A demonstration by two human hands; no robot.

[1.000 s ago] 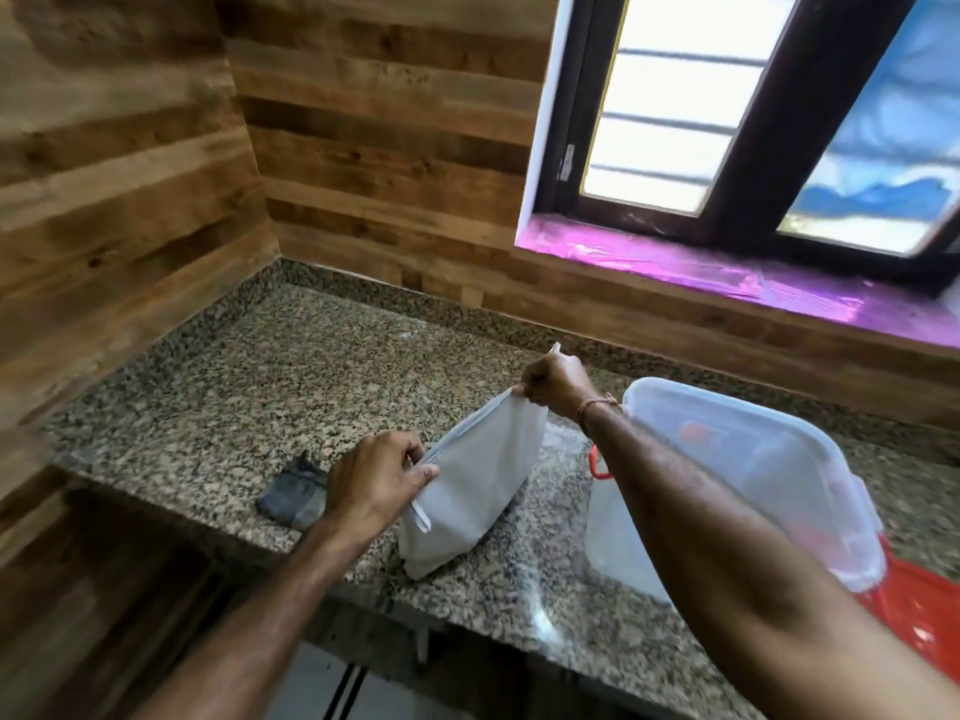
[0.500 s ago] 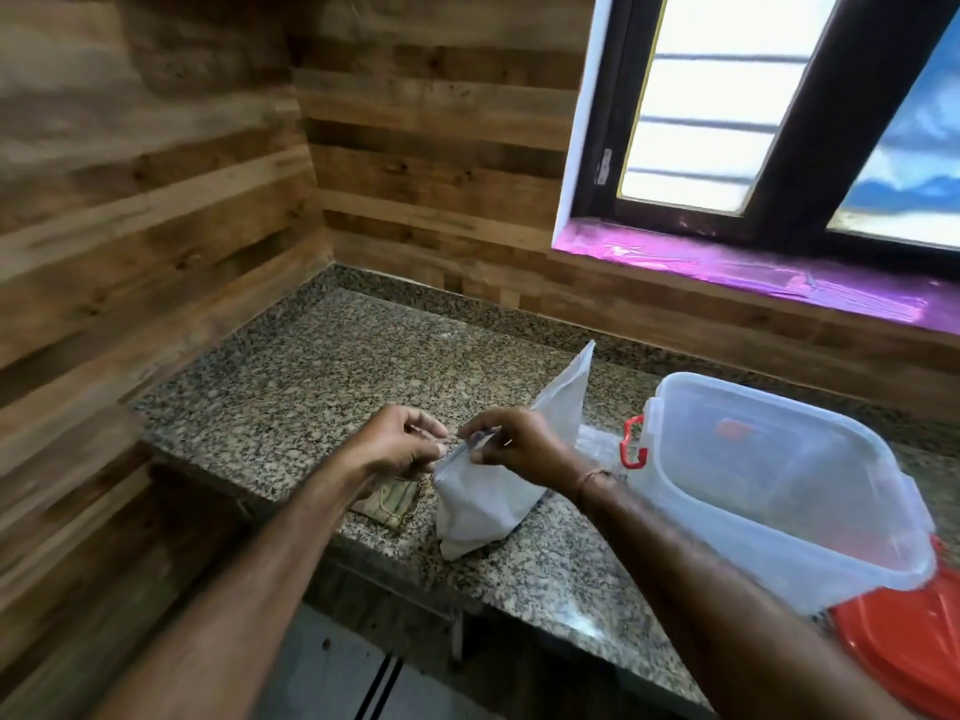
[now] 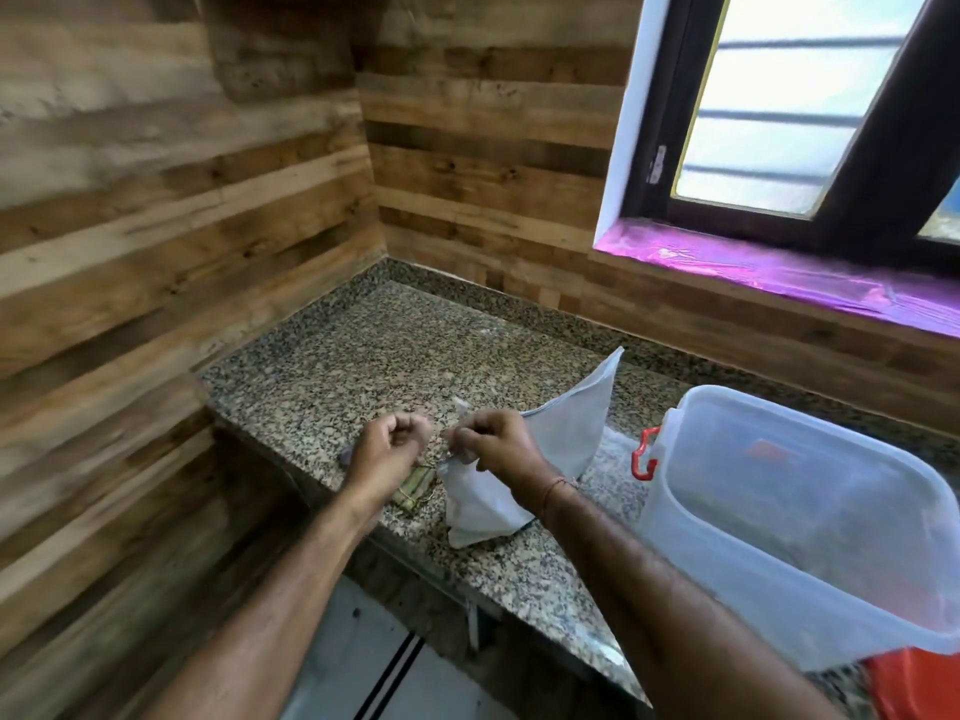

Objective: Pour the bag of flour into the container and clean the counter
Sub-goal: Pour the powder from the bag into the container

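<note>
A white zip bag of flour [image 3: 566, 428] stands on the granite counter [image 3: 363, 356], one top corner pointing up. My right hand [image 3: 498, 441] pinches the bag's top edge at its near corner. Just left of it, my left hand [image 3: 389, 449] is closed in a fist; whether it holds the bag's edge I cannot tell. To the right sits a clear plastic container [image 3: 810, 517] with a red latch [image 3: 644, 454]. It is open and tilted toward me.
A folded cloth [image 3: 415, 491] lies on the counter under my left wrist. A red lid [image 3: 914, 683] shows beneath the container at the lower right. Wood-panel walls close the left and back; a window sill with pink film [image 3: 779, 272] runs at the back right.
My right hand slid from the bag's far top corner to the near corner beside my left hand. The freed far corner now sticks up. The camera view has shifted left.
</note>
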